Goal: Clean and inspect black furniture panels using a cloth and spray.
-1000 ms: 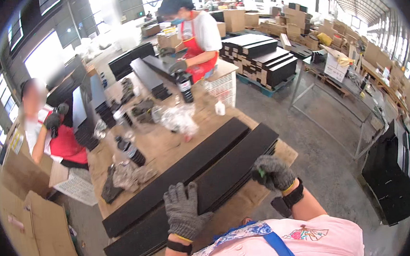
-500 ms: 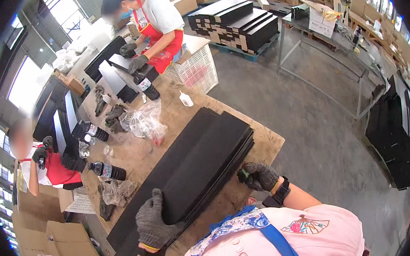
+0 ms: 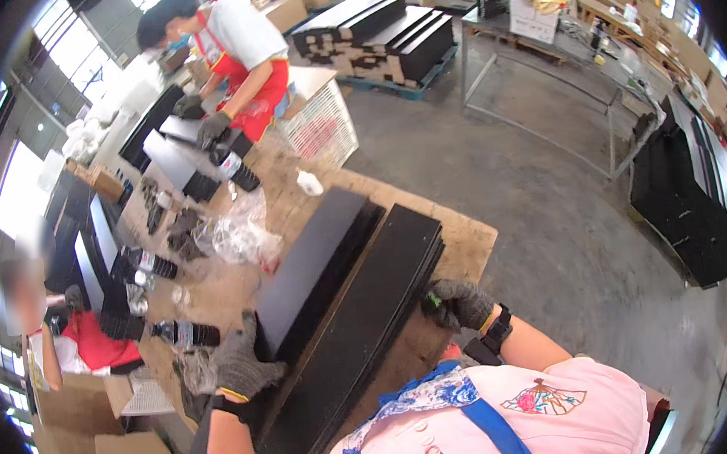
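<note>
Two long black boards lie side by side on a wooden worktable point(image 3: 467, 240). My left hand point(image 3: 240, 366), in a grey knit glove, rests on the near end of the left black board point(image 3: 316, 269). My right hand point(image 3: 459, 302), also gloved, grips the right edge of the right black board point(image 3: 363, 329), which sits on a stack of similar boards. A crumpled clear plastic bag point(image 3: 240, 232) lies just beyond the boards.
A person in a red apron point(image 3: 247, 53) handles black panels at the table's far end. Another person in red point(image 3: 65, 344) sits at left by cardboard boxes point(image 3: 98, 436). Dark bottles point(image 3: 186, 333), a white basket point(image 3: 321, 128), stacked black boards point(image 3: 382, 29) and a metal frame point(image 3: 541, 102) stand around.
My view has swung down and closer to the boards. The two boards now lie slightly apart, and my left hand has moved up along the left one.
</note>
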Motion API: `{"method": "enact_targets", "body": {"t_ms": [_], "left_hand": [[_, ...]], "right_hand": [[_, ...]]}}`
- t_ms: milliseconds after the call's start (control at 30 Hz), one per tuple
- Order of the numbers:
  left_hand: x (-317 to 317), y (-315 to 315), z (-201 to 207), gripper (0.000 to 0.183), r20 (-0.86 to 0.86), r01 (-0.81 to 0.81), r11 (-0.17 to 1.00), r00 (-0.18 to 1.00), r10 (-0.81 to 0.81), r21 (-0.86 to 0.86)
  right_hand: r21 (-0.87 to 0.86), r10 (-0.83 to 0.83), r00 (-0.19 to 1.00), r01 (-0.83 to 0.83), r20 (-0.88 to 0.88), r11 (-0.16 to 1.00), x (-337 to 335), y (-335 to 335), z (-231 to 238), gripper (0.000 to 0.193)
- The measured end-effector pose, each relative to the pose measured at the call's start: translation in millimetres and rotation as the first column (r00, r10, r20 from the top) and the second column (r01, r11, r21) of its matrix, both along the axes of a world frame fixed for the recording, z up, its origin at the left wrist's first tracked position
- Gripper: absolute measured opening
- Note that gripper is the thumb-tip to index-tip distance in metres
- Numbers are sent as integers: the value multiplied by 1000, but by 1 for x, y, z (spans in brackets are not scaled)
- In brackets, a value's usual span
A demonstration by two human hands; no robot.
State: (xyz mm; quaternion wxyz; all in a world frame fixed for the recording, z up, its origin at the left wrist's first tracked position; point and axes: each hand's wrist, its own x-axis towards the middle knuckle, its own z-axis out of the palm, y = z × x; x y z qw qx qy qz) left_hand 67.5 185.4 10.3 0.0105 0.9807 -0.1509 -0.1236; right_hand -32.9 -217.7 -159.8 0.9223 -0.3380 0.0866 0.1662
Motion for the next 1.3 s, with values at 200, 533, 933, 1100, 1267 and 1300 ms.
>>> {"method": "enact_targets", "body": {"t_ms": [200, 533, 933, 1100, 1267, 1300], "left_hand": [[8, 0, -46, 123, -50, 15, 999, 999, -13, 44], [-41, -73, 121, 82, 134, 198, 684, 980, -146, -703], [-103, -88, 120, 85, 153, 236, 646, 971, -183, -726], [-107, -87, 118, 85, 151, 221, 673, 975, -161, -706], [-132, -85, 105, 84, 142, 139, 680, 989, -51, -720], [-132, -81, 104, 84, 145, 136, 684, 988, -45, -717]], "right_hand": [[168, 20, 998, -31, 61, 985, 12, 0, -32, 30], [259, 69, 995, -48, -74, 965, 12, -4, -38, 29], [157, 85, 994, -73, -73, 985, 16, -10, -16, 28], [265, 151, 984, -121, -94, 957, 21, -3, -31, 32], [269, 149, 987, -128, -58, 955, 11, -16, -26, 28], [315, 215, 976, -198, -19, 928, 13, -17, -25, 27]]}}
